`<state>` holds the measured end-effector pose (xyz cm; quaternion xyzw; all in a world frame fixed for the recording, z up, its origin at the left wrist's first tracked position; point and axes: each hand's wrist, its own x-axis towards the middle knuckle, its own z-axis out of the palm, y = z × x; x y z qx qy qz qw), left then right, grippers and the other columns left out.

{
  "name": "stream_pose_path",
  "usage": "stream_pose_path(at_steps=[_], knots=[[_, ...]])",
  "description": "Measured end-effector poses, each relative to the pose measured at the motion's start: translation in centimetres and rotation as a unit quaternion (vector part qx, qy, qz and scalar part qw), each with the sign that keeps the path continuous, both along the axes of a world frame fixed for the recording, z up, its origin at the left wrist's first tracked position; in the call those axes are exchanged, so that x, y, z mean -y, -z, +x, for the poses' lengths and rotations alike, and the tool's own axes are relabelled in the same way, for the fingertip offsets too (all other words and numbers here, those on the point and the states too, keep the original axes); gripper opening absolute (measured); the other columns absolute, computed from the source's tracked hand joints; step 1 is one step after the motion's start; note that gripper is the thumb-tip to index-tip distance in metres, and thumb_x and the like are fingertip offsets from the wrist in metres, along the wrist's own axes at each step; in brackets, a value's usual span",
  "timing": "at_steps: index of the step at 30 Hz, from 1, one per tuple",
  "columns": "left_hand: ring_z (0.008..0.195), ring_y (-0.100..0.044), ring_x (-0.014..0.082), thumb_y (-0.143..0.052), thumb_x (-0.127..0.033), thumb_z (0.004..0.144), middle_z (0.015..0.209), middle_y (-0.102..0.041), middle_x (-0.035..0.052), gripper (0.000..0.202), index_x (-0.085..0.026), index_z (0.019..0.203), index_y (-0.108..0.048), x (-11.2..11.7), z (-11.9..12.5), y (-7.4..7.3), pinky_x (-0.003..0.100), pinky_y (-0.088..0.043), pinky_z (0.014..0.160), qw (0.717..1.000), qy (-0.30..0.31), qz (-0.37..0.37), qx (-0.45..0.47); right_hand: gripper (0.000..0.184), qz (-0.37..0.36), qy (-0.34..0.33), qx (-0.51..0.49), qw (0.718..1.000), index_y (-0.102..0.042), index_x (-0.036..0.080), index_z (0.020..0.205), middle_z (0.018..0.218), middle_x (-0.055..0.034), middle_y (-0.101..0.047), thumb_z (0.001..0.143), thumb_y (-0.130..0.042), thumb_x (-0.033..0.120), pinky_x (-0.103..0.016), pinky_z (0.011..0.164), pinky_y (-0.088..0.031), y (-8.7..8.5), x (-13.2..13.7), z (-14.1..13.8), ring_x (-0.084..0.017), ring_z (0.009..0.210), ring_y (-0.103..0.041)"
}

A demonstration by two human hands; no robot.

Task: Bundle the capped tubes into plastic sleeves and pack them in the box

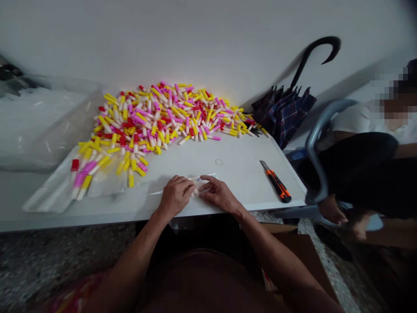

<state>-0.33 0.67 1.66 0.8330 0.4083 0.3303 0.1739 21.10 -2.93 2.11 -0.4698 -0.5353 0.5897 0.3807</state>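
Observation:
Near the front edge of the white table, my left hand (pixel 176 194) is closed, with thumb and fingers pinched on a small clear plastic bag (pixel 154 192). My right hand (pixel 220 195) faces it, its curled fingers closed on the bag's other part, beside a printed strip (pixel 208 176). Something small and whitish (pixel 195 191) shows between my fingertips; its kind is partly hidden. Beyond my hands lies a big heap of small tubes (pixel 156 117) with whitish bodies and yellow, pink or red caps.
An orange and black box cutter (pixel 276 181) lies at right, blade out. A rubber band (pixel 219 162) rests mid-table (pixel 241 174). A plaid umbrella (pixel 286 111) leans on the wall. Large clear plastic bags (pixel 45 126) stand at left. A seated person (pixel 355 152) is at right.

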Motion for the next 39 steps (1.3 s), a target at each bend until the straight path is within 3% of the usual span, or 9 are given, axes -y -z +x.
stream_pose_path(at_steps=[5, 8, 12, 17, 23, 32, 39], knots=[[0.086, -0.065, 0.0223, -0.066, -0.025, 0.097, 0.086, -0.075, 0.0027, 0.014, -0.025, 0.086, -0.075, -1.2, -0.5, -1.4, 0.038, -0.048, 0.079, 0.997, 0.039, -0.016, -0.065, 0.064, 0.019, -0.019, 0.035, 0.999, -0.053, 0.026, 0.147, 0.111, -0.0063, -0.074, 0.086, -0.075, 0.023, -0.025, 0.06, -0.048, -0.1, 0.1, 0.1, -0.011, 0.067, -0.058], [0.084, -0.066, 0.0216, -0.065, -0.024, 0.097, 0.083, -0.075, 0.0012, 0.017, -0.025, 0.083, -0.074, -1.5, -0.6, -1.6, 0.04, -0.046, 0.081, 0.997, 0.049, -0.011, -0.066, 0.073, -0.031, -0.058, 0.0, 0.998, -0.044, 0.031, 0.155, 0.127, -0.0096, -0.071, 0.089, -0.073, 0.023, -0.024, 0.053, -0.048, -0.6, 0.3, 0.1, -0.009, 0.061, -0.059], [0.082, -0.067, 0.0196, -0.065, -0.028, 0.098, 0.083, -0.077, -0.0003, 0.016, -0.025, 0.084, -0.074, -1.1, -0.5, -1.1, 0.041, -0.044, 0.085, 1.0, 0.027, -0.007, -0.008, 0.082, -0.099, -0.109, -0.076, 0.986, -0.035, 0.036, 0.159, 0.148, -0.0139, -0.059, 0.088, -0.076, 0.025, -0.023, 0.05, -0.05, -1.3, 1.0, 0.2, -0.011, 0.065, -0.069], [0.081, -0.067, 0.0197, -0.064, -0.029, 0.099, 0.083, -0.077, -0.0002, 0.017, -0.026, 0.086, -0.075, -0.3, -0.3, 0.0, 0.041, -0.043, 0.084, 1.0, -0.009, 0.008, 0.005, 0.082, -0.102, -0.115, -0.075, 0.985, -0.029, 0.039, 0.162, 0.156, -0.0154, -0.052, 0.094, -0.073, 0.031, -0.023, 0.052, -0.055, -1.5, 1.4, 0.1, -0.011, 0.071, -0.071], [0.084, -0.068, 0.0206, -0.064, -0.03, 0.1, 0.083, -0.076, 0.0005, 0.018, -0.025, 0.086, -0.073, 0.0, -0.3, 0.4, 0.041, -0.043, 0.085, 0.999, -0.033, 0.021, 0.011, 0.087, -0.104, -0.085, -0.091, 0.987, -0.028, 0.038, 0.163, 0.149, -0.0153, -0.058, 0.092, -0.077, 0.031, -0.023, 0.052, -0.054, -1.7, 1.3, 0.7, -0.012, 0.071, -0.07], [0.084, -0.067, 0.0215, -0.06, -0.029, 0.101, 0.086, -0.077, 0.0018, 0.02, -0.025, 0.086, -0.072, 0.1, 0.0, 0.4, 0.043, -0.043, 0.085, 0.999, 0.015, 0.035, -0.017, 0.086, -0.113, -0.145, -0.078, 0.98, -0.028, 0.035, 0.165, 0.142, -0.0135, -0.064, 0.094, -0.076, 0.034, -0.021, 0.051, -0.055, -1.2, 0.2, 0.8, -0.011, 0.069, -0.071], [0.085, -0.069, 0.0211, -0.06, -0.028, 0.102, 0.086, -0.077, 0.0017, 0.018, -0.025, 0.089, -0.071, -0.2, -0.1, 0.4, 0.042, -0.044, 0.085, 0.998, -0.01, 0.056, 0.012, 0.086, -0.101, -0.13, -0.11, 0.98, -0.029, 0.035, 0.165, 0.141, -0.0132, -0.064, 0.093, -0.076, 0.03, -0.022, 0.055, -0.055, -1.0, 0.2, 1.1, -0.011, 0.07, -0.072]])
